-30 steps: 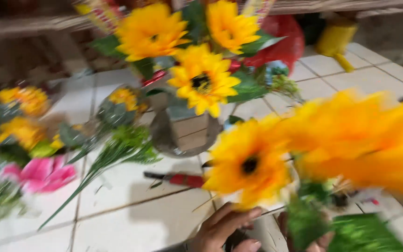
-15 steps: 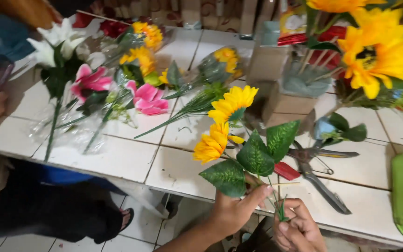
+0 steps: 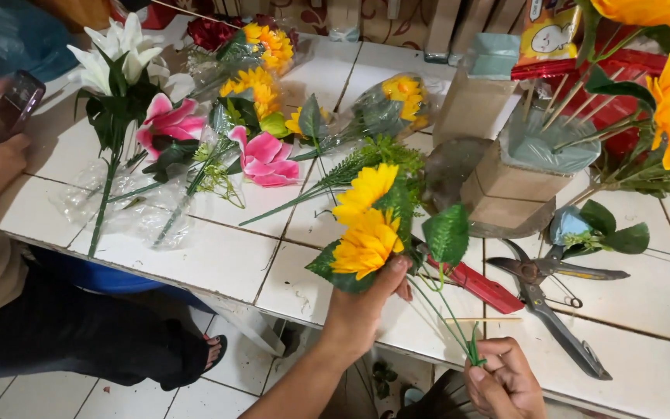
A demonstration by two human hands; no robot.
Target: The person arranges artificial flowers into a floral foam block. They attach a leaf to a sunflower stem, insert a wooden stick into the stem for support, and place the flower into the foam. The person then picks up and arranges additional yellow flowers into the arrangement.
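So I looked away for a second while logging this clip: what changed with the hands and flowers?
The left hand slid up the sunflower sprig to grip under the blooms, tilting it left; the right hand still pinches the stem ends. The shears, red tool and lilies stayed put on the tiled table.

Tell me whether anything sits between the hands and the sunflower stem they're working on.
Nothing does. The left hand already grips the sunflower below its heads, and the right hand pinches the stem ends directly.

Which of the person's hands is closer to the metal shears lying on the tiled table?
Right. The right hand pinches the green stems just below-left of the shears; the left hand holds the sunflower heads, farther left.
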